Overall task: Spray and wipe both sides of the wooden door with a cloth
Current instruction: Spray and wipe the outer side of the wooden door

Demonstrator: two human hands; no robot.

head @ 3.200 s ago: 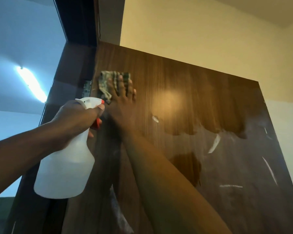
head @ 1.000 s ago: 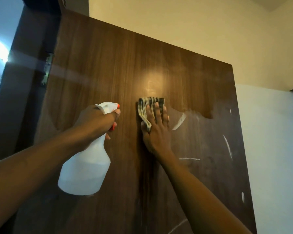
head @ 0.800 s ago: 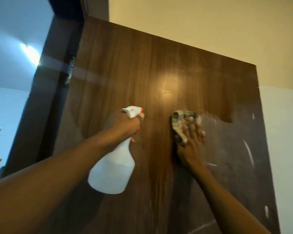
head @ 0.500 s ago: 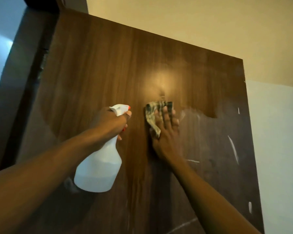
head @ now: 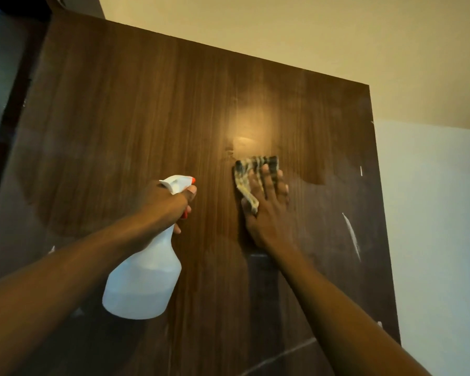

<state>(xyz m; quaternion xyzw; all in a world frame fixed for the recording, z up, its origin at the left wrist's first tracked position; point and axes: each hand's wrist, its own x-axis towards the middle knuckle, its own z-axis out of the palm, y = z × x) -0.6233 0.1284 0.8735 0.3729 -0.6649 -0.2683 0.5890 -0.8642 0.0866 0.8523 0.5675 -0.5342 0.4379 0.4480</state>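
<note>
Dim warm light, glare on door (head: 147,118), slight blur

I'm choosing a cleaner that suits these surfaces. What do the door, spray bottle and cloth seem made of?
Door: wood or wood-look veneer, dark brown, semi-gloss; straight vertical grain, a soft light reflection.
Spray bottle: translucent white plastic, matte; liquid shows faintly through.
Cloth: soft woven fabric, likely cotton; checked pattern, limp folds under the right hand.

Cloth (head: 245,169) partly under right hand (head: 266,213); door (head: 147,104) bottom off-frame.
</note>
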